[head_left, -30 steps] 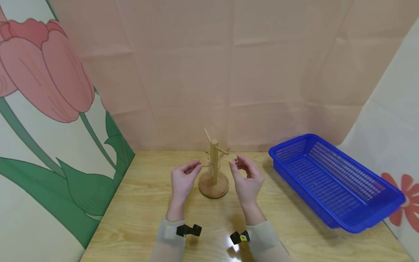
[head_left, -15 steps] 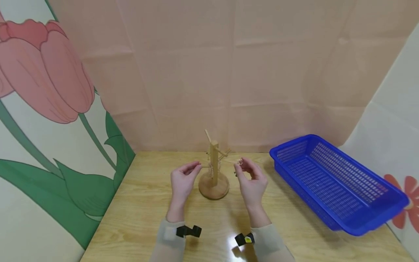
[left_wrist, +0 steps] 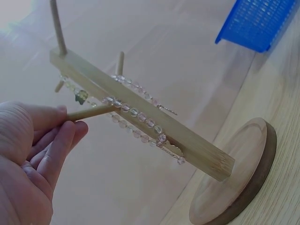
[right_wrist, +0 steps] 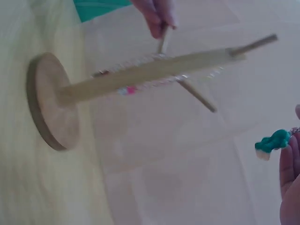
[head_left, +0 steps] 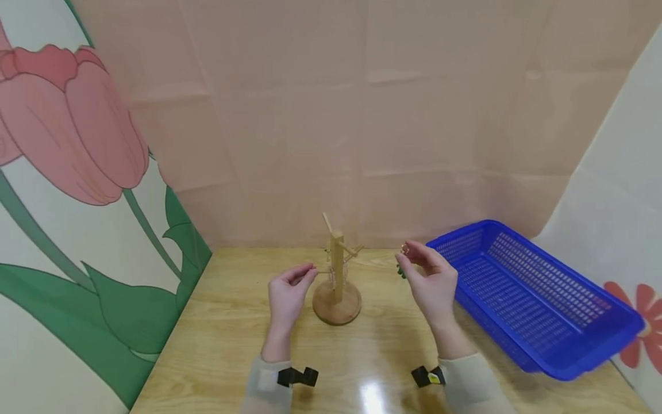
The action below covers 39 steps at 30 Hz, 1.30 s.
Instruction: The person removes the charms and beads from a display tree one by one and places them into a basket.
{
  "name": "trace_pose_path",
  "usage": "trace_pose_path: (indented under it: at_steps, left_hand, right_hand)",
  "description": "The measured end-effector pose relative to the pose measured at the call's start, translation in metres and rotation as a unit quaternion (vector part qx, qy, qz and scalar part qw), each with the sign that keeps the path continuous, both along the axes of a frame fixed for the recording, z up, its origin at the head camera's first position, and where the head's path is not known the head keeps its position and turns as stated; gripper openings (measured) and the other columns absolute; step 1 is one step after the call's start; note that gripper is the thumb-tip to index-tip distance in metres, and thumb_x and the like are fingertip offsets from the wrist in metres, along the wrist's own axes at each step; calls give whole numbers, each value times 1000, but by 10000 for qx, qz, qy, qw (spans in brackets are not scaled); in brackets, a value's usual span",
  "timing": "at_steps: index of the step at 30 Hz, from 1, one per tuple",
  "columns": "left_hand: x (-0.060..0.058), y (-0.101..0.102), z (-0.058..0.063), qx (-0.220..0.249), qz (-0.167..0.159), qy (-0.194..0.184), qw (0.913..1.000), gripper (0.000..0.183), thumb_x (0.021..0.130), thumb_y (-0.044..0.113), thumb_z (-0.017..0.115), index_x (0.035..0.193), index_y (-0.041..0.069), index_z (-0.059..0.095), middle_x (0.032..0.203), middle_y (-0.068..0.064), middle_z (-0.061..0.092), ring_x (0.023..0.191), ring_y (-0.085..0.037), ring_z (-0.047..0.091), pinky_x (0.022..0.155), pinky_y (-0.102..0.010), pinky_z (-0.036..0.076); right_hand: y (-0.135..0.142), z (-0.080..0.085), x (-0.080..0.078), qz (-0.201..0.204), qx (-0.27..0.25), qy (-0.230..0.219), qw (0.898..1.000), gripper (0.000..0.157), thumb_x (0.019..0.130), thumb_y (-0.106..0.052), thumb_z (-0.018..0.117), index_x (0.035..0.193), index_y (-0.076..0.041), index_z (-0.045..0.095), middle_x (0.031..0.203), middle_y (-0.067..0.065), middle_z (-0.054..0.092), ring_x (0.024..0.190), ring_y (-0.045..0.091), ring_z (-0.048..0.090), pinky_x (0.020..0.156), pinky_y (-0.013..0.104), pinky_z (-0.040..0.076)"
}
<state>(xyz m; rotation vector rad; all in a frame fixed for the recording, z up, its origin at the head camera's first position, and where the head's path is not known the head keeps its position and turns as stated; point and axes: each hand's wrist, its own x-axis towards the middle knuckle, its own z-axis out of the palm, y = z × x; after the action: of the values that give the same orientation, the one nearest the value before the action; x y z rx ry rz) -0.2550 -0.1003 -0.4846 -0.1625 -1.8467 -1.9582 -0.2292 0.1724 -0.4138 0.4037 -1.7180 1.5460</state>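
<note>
A wooden peg stand (head_left: 338, 264) with a round base stands on the table. My left hand (head_left: 286, 293) pinches the end of one peg (left_wrist: 91, 112) on its left side. Clear and pinkish beaded bracelets (left_wrist: 140, 117) hang on the pegs; one carries a dark charm (left_wrist: 81, 96). To the right of the stand, my right hand (head_left: 431, 282) pinches a green charm (head_left: 401, 271) with a small metal ring. In the right wrist view the charm (right_wrist: 274, 142) shows a whitish end and a bit of silvery chain; the fingers partly hide it.
A blue plastic basket (head_left: 538, 356) sits on the right of the wooden table (head_left: 227, 322), close behind my right hand. A pinkish cloth (head_left: 284, 126) hangs behind the table. Flower-printed panels (head_left: 67, 132) stand on both sides.
My right hand has moved right, away from the stand toward the basket, carrying the green charm, which has come into clearer view. The left hand stays on the peg.
</note>
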Motion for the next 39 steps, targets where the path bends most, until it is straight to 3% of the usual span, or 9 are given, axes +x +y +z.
trace_pose_path:
  at_steps: [5,10,15,21,30,39]
  left_hand:
    - [2,-1,-1,-7,7,-39,10000,18,83,11,83,97,1,78,93,-12,76,83,-22,74,74,-28,62]
    - [2,-1,2,37,-38,-98,9999,20,83,8,82,99,-1,76,96,-14,75,85,-23,74,76,-27,62]
    - [2,0,3,64,12,-110,9999,20,83,6,81,100,-4,76,97,-16,75,86,-26,74,75,-26,62]
    - [3,0,3,104,-19,-30,9999,20,83,6,82,99,-4,76,94,-14,75,84,-24,74,73,-26,62]
    - [-3,0,4,8,104,19,9999,20,83,12,83,98,1,78,95,-11,76,84,-22,74,75,-27,62]
    - [-4,3,1,-51,144,-90,9998,22,83,8,82,100,-4,76,96,-14,75,85,-23,74,74,-25,62]
  right_hand:
    - [26,10,-8,410,-855,-839,9919,32,84,2,78,115,7,70,99,14,73,86,14,69,68,16,58]
    - [46,30,-15,652,-1363,-1177,9815,37,83,-2,80,117,7,69,99,9,74,89,17,69,72,17,59]
    - [66,44,-17,615,-1150,-1141,9849,38,82,-1,80,117,8,68,101,9,74,91,17,69,77,18,59]
    - [94,47,-15,238,-873,-1269,9878,40,82,-4,81,119,3,69,104,7,74,93,16,68,78,15,57]
    - [141,38,-29,-181,-911,-2084,9736,48,83,-17,83,127,-5,68,105,-3,71,96,9,64,75,8,54]
    - [184,23,-44,-814,786,-2661,9573,50,89,-32,76,133,-10,64,104,-16,69,95,-1,63,73,5,50]
